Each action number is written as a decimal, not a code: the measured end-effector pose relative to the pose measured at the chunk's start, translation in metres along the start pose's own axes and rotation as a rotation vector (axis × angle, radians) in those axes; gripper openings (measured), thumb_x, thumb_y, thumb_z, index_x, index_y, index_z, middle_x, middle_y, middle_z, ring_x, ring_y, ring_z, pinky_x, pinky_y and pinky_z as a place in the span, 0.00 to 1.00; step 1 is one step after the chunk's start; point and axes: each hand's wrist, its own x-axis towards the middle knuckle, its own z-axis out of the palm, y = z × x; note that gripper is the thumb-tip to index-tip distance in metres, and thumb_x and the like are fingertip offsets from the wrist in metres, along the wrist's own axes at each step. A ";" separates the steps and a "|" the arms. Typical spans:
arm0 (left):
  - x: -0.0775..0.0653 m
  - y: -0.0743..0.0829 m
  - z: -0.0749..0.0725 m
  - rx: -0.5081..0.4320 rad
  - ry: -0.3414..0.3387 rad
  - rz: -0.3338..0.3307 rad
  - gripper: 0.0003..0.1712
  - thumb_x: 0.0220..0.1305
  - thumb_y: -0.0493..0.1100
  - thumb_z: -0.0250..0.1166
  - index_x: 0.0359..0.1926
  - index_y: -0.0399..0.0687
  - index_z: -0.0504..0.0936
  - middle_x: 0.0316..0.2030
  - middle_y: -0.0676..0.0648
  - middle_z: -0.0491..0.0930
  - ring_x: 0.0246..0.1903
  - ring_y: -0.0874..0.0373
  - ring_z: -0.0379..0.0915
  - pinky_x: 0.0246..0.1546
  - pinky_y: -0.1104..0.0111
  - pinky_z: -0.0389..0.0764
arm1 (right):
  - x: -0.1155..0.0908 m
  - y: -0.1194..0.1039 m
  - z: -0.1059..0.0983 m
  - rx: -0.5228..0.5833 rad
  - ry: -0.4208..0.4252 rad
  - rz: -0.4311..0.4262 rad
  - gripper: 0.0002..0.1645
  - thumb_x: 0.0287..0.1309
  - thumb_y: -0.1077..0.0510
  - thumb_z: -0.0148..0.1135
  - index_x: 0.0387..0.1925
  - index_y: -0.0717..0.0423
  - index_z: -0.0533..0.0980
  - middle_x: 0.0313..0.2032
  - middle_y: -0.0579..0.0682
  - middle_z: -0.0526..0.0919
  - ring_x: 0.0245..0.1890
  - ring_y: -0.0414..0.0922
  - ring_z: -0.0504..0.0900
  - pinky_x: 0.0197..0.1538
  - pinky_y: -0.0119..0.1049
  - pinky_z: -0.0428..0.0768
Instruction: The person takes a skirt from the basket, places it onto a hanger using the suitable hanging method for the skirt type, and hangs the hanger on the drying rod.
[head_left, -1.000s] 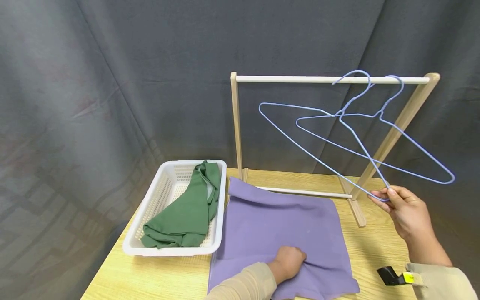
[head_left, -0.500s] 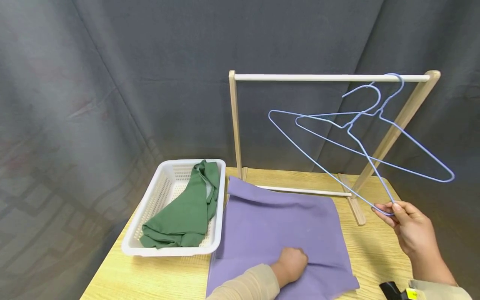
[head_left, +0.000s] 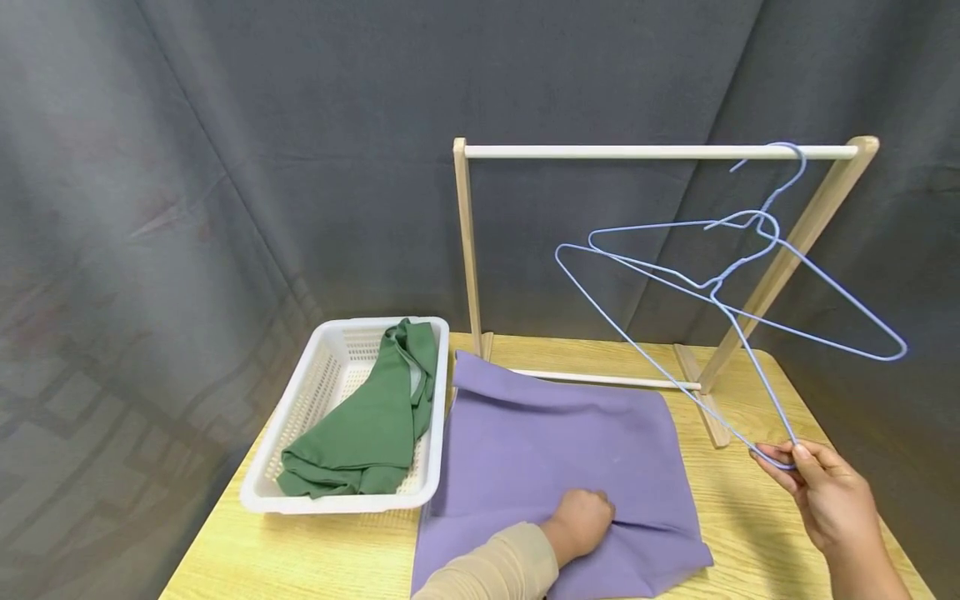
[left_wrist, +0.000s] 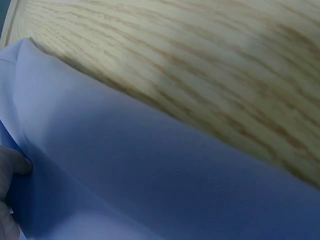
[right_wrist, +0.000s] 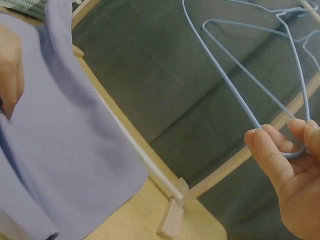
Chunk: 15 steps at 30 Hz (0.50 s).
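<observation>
My right hand (head_left: 836, 500) pinches one lower corner of a light blue wire hanger (head_left: 630, 337), tilted above the right side of the table. The hanger's hook is off the rail, in front of a second blue hanger (head_left: 843, 292) that hangs on the rail's right end. A purple cloth (head_left: 555, 442) lies spread on the table. Near its front edge my left hand (head_left: 581, 525) grips a fold of it, and creases run out from the fist. In the left wrist view only fingertips (left_wrist: 15, 165) show, against the cloth's fold.
A wooden rack with a white rail (head_left: 600, 152) stands at the back of the table (head_left: 300, 554). To the left, a white plastic basket (head_left: 337, 502) holds a green cloth (head_left: 367, 433). A dark grey curtain (head_left: 360, 167) hangs behind.
The right hand has drawn the hanger down and slightly right, so its hook has moved from the rail's height to well below it. The left hand has stayed almost still on the purple cloth.
</observation>
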 end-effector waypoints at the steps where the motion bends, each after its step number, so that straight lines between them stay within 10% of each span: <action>1: 0.000 -0.001 -0.001 0.000 -0.008 0.002 0.03 0.44 0.48 0.62 0.19 0.61 0.75 0.17 0.60 0.67 0.18 0.70 0.66 0.13 0.77 0.67 | -0.003 -0.001 0.001 0.016 0.002 0.008 0.15 0.61 0.72 0.33 0.46 0.80 0.61 0.41 0.67 0.71 0.47 0.62 0.68 0.47 0.47 0.66; 15: 0.006 0.004 -0.007 0.031 -0.089 0.002 0.04 0.47 0.49 0.61 0.19 0.61 0.78 0.17 0.59 0.67 0.18 0.68 0.65 0.14 0.75 0.68 | -0.035 -0.001 0.015 0.062 0.051 0.034 0.14 0.61 0.72 0.33 0.42 0.78 0.64 0.39 0.67 0.73 0.44 0.60 0.72 0.45 0.44 0.68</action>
